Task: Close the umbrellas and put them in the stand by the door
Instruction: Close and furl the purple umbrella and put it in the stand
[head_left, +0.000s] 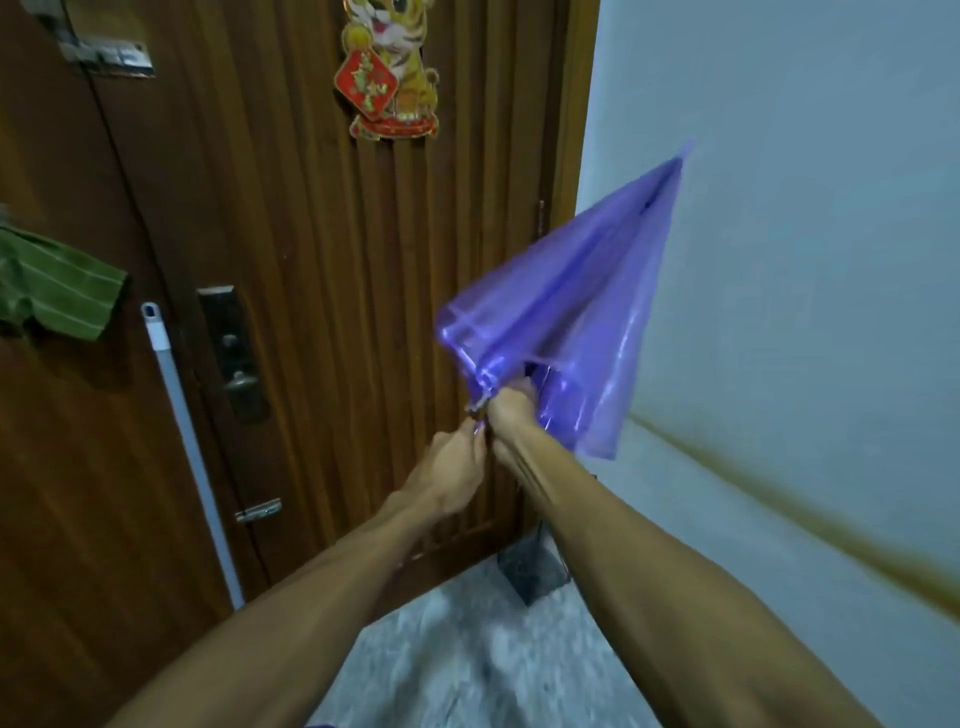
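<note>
While our right hand (511, 410) grips the half-collapsed purple umbrella (566, 317) mid-frame, left hand (457, 467) pinches its handle end; stand (530, 569), lower centre, awaits.

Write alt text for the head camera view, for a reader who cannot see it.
Two bare hands hold a half-folded translucent purple umbrella pointing up and to the right before a brown wooden door: the right hand grips under the canopy, the left hand pinches the handle end. A dark stand sits on the floor by the door.
</note>
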